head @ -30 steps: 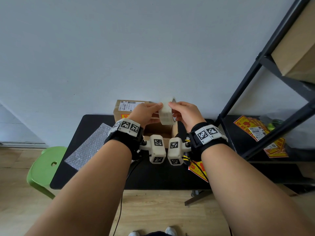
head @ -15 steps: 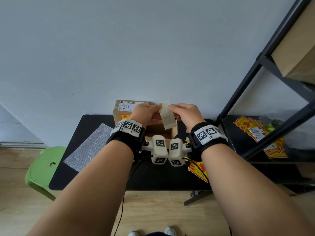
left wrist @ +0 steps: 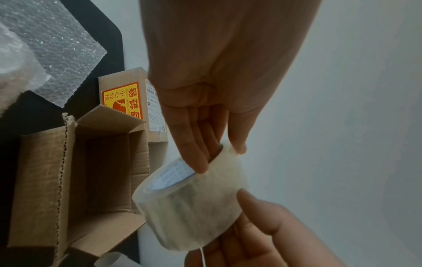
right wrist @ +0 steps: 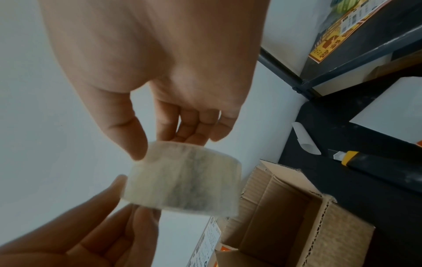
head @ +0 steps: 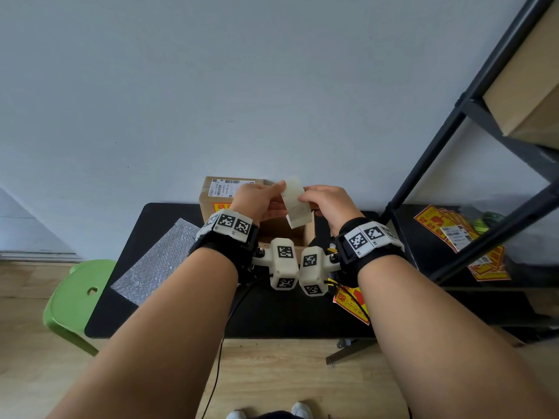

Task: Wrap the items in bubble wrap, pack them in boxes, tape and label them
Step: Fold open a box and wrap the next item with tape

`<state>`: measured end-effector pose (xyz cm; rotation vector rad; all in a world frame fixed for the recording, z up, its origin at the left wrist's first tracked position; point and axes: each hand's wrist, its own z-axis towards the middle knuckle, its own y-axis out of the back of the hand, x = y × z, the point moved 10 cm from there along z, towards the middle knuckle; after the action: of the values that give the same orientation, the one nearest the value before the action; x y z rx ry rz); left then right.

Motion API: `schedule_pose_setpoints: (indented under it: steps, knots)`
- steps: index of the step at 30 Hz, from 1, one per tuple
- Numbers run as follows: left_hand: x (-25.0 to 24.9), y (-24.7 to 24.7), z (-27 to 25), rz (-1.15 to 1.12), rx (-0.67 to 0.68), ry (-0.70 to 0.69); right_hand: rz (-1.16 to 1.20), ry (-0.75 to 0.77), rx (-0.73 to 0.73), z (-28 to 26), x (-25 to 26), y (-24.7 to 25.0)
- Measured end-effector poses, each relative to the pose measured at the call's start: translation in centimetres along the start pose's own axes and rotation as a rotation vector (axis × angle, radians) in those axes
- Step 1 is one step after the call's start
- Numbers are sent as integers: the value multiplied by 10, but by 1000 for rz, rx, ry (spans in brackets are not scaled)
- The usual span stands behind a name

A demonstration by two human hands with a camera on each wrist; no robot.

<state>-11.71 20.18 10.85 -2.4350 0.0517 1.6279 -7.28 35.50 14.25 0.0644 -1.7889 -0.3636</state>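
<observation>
Two hands, the left hand and the right hand, each pinch a roll of clear tape between thumb and fingers, above an open cardboard box on the black table.

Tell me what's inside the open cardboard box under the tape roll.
Nothing shows inside the open box: the wrist views show bare cardboard walls and floor. Both hands, left and right, hold the tape roll above it, hiding part of the interior in the head view.
</observation>
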Motion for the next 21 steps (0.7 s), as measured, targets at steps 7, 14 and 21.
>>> schedule_pose_setpoints:
  steps: [7, 14, 21]
  knots:
    - [-14, -17, -9, 87, 141, -79, -15, -148, -46, -2, -5, 8]
    - [-12, -8, -7, 55, 36, -74, 117, -279, -2, -10, -21, -4]
    - [-13, -5, -7, -35, -23, -55, 146, -234, -2, -7, -16, -4]
